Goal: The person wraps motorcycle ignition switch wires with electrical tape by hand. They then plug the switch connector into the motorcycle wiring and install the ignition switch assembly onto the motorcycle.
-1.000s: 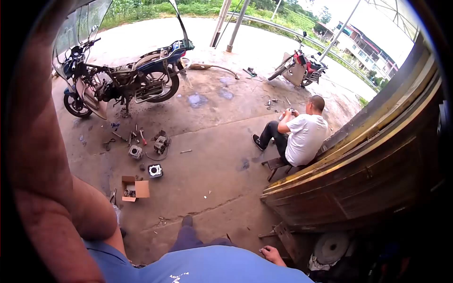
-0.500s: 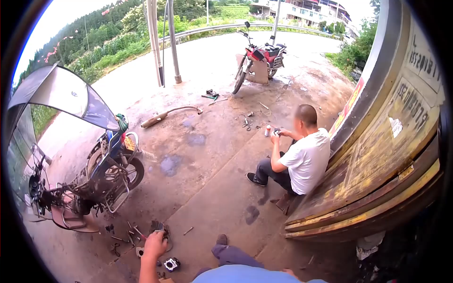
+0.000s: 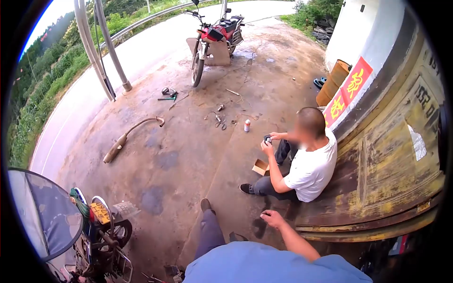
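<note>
My right hand [image 3: 273,219] hangs over the concrete ground at the lower right, behind the seated person. Its fingers are loosely bent and a little apart, with nothing visible in them. My left hand is out of view. In front of me, a seated person in a white shirt [image 3: 311,170] holds a small dark part [image 3: 268,139] in both hands. By that person's legs lies an open cardboard box [image 3: 261,167]. A white and orange spray can [image 3: 247,125] stands upright on the ground farther ahead.
A red motorcycle [image 3: 214,37] stands ahead, and another motorcycle [image 3: 101,236] with a canopy stands at lower left. An exhaust pipe [image 3: 123,140] and several tools lie on the ground. A yellowed wooden door [image 3: 373,179] borders the right side, near a rusty barrel [image 3: 333,82].
My view has swung right and my body has moved forward. My left hand, earlier over parts on the ground, has left view; my right hand has come into view.
</note>
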A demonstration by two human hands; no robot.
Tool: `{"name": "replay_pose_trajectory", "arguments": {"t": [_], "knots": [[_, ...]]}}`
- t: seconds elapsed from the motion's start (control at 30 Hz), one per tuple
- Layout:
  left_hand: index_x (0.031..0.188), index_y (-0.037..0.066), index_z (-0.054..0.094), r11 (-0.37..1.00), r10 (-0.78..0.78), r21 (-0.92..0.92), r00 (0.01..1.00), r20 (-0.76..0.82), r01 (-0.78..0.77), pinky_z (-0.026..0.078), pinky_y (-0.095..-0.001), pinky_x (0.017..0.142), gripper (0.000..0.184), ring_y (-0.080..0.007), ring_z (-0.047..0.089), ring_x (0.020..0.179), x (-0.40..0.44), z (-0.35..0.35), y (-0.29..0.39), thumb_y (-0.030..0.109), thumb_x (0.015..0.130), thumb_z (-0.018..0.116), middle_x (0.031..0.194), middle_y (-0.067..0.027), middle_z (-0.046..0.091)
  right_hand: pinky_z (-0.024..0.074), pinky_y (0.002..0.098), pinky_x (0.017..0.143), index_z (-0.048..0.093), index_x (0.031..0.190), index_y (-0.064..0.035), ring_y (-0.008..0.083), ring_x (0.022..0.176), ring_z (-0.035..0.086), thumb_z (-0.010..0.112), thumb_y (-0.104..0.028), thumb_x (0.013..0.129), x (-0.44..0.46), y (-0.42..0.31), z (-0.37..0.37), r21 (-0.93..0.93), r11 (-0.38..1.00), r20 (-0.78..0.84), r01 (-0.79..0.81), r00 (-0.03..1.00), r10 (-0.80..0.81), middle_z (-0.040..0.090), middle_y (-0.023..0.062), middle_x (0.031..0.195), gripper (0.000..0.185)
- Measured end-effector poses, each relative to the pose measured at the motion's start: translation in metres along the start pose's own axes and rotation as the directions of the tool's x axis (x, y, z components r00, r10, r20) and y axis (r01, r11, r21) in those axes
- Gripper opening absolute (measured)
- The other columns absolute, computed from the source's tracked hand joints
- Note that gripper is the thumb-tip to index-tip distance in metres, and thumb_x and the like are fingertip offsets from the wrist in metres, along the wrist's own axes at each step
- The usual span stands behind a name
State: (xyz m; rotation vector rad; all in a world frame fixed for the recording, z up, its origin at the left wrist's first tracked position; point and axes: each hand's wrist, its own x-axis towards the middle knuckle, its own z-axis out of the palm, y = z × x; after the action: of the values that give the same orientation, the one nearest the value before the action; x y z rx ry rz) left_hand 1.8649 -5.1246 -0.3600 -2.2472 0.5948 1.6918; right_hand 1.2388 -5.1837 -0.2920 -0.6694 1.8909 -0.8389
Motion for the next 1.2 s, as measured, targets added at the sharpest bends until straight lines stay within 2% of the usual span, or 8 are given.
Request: {"name": "replay_pose_trajectory", "arguments": {"t": [0.1, 0.23, 0.5, 0.63, 0.67, 0.8, 0.9, 1.2], "knots": [[0.100, -0.002, 0.073, 0.983, 0.169, -0.057, 0.983, -0.071, -0.173, 0.060, -0.0445, 0.067, 0.018, -0.0321, 0.074, 0.081, 0.072, -0.073, 0.157, 0.009, 0.090, 0.062, 0.092, -0.0185, 0.074, 0.0531, 0.0317, 0.066, 0.080, 0.097, -0.0033, 0.0127, 0.072, 0.064, 0.072, -0.027, 0.091, 0.023, 0.029, 0.002, -0.052, 0.904, -0.050, -0.424, 0.905, 0.422, 0.074, 0.0050, 0.083, 0.026], [0.105, -0.003, 0.068, 0.801, 0.500, -0.240, 0.833, -0.235, -0.548, 0.049, -0.0311, 0.049, 0.018, -0.0164, 0.060, 0.059, 0.073, -0.178, 0.478, 0.006, 0.093, 0.059, 0.078, -0.0087, 0.066, 0.0506, 0.0324, 0.057, 0.079, 0.094, -0.0034, 0.0132, 0.065, 0.063, 0.072, -0.027, 0.090, 0.031, 0.012, -0.026, -0.079, 0.849, -0.038, -0.522, 0.853, 0.520, 0.072, 0.0052, 0.077, 0.025], [0.117, 0.000, 0.071, 0.446, 0.893, 0.203, 0.420, -0.162, -0.871, 0.055, -0.0301, 0.069, 0.026, -0.0151, 0.069, 0.080, -0.048, -0.183, 1.008, 0.016, 0.098, 0.061, 0.092, -0.0082, 0.073, 0.0460, 0.0366, 0.049, 0.073, 0.097, -0.0034, 0.0188, 0.060, 0.062, 0.068, -0.019, 0.096, 0.231, -0.052, 0.034, 0.548, 0.633, -0.126, -0.547, 0.694, 0.709, 0.069, 0.0084, 0.077, 0.016], [0.121, 0.000, 0.070, 0.374, 0.913, 0.186, 0.396, 0.095, -0.908, 0.056, -0.0311, 0.079, 0.026, -0.0165, 0.071, 0.090, -0.052, -0.087, 1.152, 0.016, 0.102, 0.062, 0.098, -0.0079, 0.075, 0.0409, 0.0348, 0.045, 0.072, 0.104, -0.0006, 0.0150, 0.052, 0.055, 0.075, -0.023, 0.088, 0.423, -0.026, 0.096, 0.391, 0.743, -0.393, -0.543, 0.631, 0.669, 0.066, 0.0065, 0.073, 0.028], [0.122, 0.000, 0.070, 0.412, 0.887, 0.138, 0.431, 0.166, -0.901, 0.056, -0.0314, 0.080, 0.027, -0.0173, 0.071, 0.091, -0.041, -0.062, 1.179, 0.016, 0.102, 0.063, 0.102, -0.0086, 0.075, 0.0448, 0.0355, 0.051, 0.072, 0.104, 0.0020, 0.0166, 0.058, 0.058, 0.074, -0.025, 0.088, 0.468, -0.095, 0.078, 0.604, 0.562, -0.128, -0.565, 0.628, 0.768, 0.066, 0.0069, 0.074, 0.031], [0.124, 0.002, 0.070, 0.530, 0.536, 0.460, 0.702, 0.469, -0.712, 0.058, -0.0349, 0.083, 0.031, -0.0201, 0.074, 0.095, 0.054, 0.017, 1.283, 0.020, 0.099, 0.067, 0.104, -0.0114, 0.077, 0.0431, 0.0350, 0.059, 0.074, 0.102, -0.0020, 0.0138, 0.065, 0.050, 0.070, -0.027, 0.094, 0.727, -0.213, 0.046, 0.653, 0.658, -0.280, -0.376, 0.688, 0.670, 0.061, 0.0028, 0.073, 0.027], [0.123, 0.008, 0.071, 0.094, 0.449, 0.687, 0.646, 0.617, -0.721, 0.057, -0.0400, 0.089, 0.034, -0.0307, 0.075, 0.101, 0.068, 0.077, 1.390, 0.029, 0.097, 0.067, 0.112, -0.0191, 0.075, 0.0473, 0.0275, 0.064, 0.072, 0.104, -0.0028, 0.0087, 0.071, 0.055, 0.066, -0.030, 0.102, 0.848, -0.315, 0.003, 0.768, 0.623, -0.285, -0.152, 0.789, 0.544, 0.064, -0.0005, 0.083, 0.028], [0.116, 0.006, 0.072, 0.039, 0.479, 0.588, 0.531, 0.698, -0.808, 0.056, -0.0419, 0.083, 0.029, -0.0353, 0.074, 0.096, 0.213, 0.287, 1.627, 0.027, 0.099, 0.063, 0.102, -0.0209, 0.075, 0.0579, 0.0355, 0.082, 0.066, 0.115, -0.0047, 0.0169, 0.096, 0.068, 0.059, -0.038, 0.105, 1.072, -0.260, 0.001, 0.997, 0.023, -0.072, 0.070, 0.863, 0.501, 0.070, 0.0062, 0.102, 0.036]]}}
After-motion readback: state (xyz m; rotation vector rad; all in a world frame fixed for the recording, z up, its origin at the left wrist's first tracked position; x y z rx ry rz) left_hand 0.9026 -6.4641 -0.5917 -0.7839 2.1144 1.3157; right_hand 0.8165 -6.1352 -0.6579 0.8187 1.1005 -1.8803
